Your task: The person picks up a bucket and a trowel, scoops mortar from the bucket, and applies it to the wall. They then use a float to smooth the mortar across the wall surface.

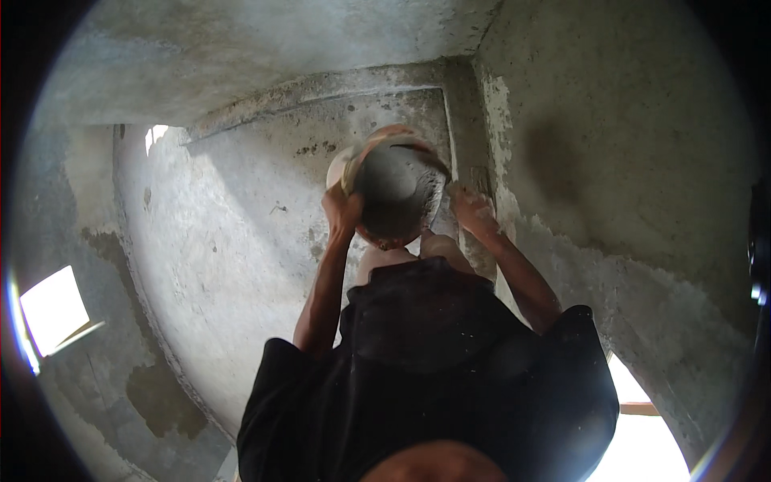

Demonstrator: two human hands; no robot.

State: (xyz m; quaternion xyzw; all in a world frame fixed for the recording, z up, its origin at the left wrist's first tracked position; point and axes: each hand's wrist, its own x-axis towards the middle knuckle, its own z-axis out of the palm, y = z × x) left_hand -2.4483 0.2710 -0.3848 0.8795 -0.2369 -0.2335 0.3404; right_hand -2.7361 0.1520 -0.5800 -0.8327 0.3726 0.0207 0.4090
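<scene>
In front of my legs a round basin [391, 178] is raised, its open mouth facing up toward me. Grey wet mortar [430, 193] coats its inner right side, and the reddish rim is smeared by motion. My left hand [342, 207] is closed round the rim at the left. At the right edge my right hand [473, 210], dusted with grey, is closed at the rim; its fingertips are partly hidden. A pale rounded shape [339, 167] shows behind the basin's left side; I cannot make out what it is.
A bare concrete floor [241, 233] spreads to the left, with small dark crumbs [316, 149] beyond the basin. A rough plastered wall [610, 161] rises close on the right. A low ledge [321, 84] runs along the far side. Bright window openings [55, 309] show at the left and lower right.
</scene>
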